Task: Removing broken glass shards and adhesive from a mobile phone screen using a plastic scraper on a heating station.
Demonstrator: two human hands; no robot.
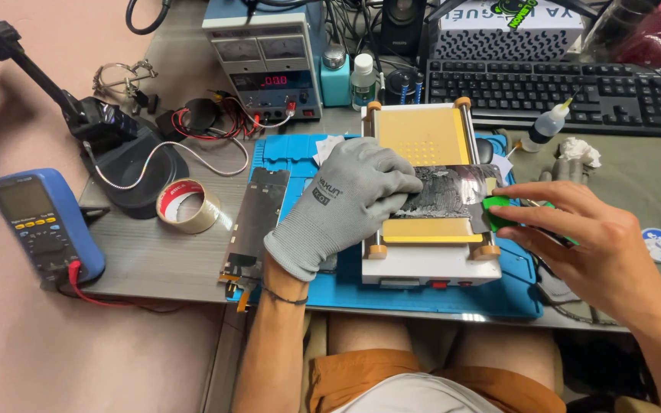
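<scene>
My left hand (350, 199), in a grey knit glove, presses down on a dark phone screen panel (453, 191) smeared with grey residue. The panel lies across the yellow plate of a white heating machine (430, 264). My bare right hand (583, 237) pinches a small green plastic scraper (496, 212) against the panel's right end. A bare metal phone frame (258, 218) lies to the left on the blue work mat (514, 294).
A bench power supply (265, 61), black keyboard (560, 95), small bottles (361, 80), a squeeze bottle (548, 126) and crumpled tissue (579, 151) stand behind. A tape roll (187, 205), lamp base (135, 172) and blue multimeter (43, 226) sit left.
</scene>
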